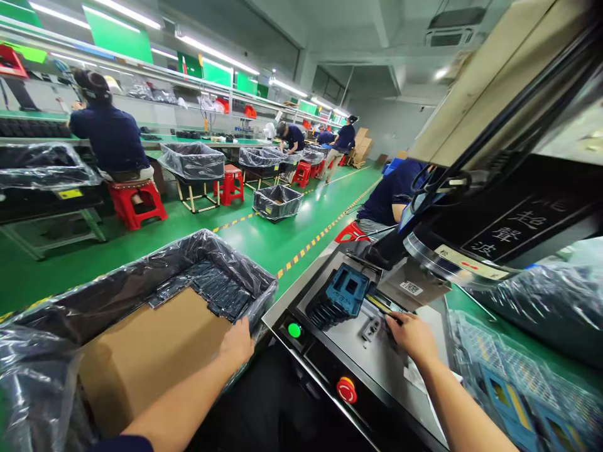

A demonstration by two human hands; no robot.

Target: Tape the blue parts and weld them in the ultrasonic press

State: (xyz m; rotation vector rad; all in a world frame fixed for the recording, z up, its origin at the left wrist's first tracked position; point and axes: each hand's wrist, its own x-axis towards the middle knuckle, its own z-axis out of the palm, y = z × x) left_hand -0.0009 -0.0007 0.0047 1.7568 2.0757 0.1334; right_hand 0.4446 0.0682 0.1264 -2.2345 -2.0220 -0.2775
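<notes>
My left hand (pixel 238 344) is closed at the near right side of a plastic-lined black crate (pixel 136 276), by the edge of a brown cardboard sheet (pixel 155 351). What its fingers hold, if anything, is hidden. Dark plastic parts (pixel 207 290) lie in the crate beyond the cardboard. Over the metal worktop of a machine, my right hand (pixel 414 339) has its fingers pinched at the fixture under the press head (pixel 471 226). The small dark piece at its fingertips is too unclear to name. Left of that hand stands a stack of parts with a blue plastic frame (pixel 347 290) on top.
A green button (pixel 294 330) and a red emergency stop (pixel 347 390) sit on the machine's front. Clear trays (pixel 527 370) with blue frames lie at right. A seated co-worker (pixel 389 194) is close behind the machine. Others work along the far bench, near red stools (pixel 136 204).
</notes>
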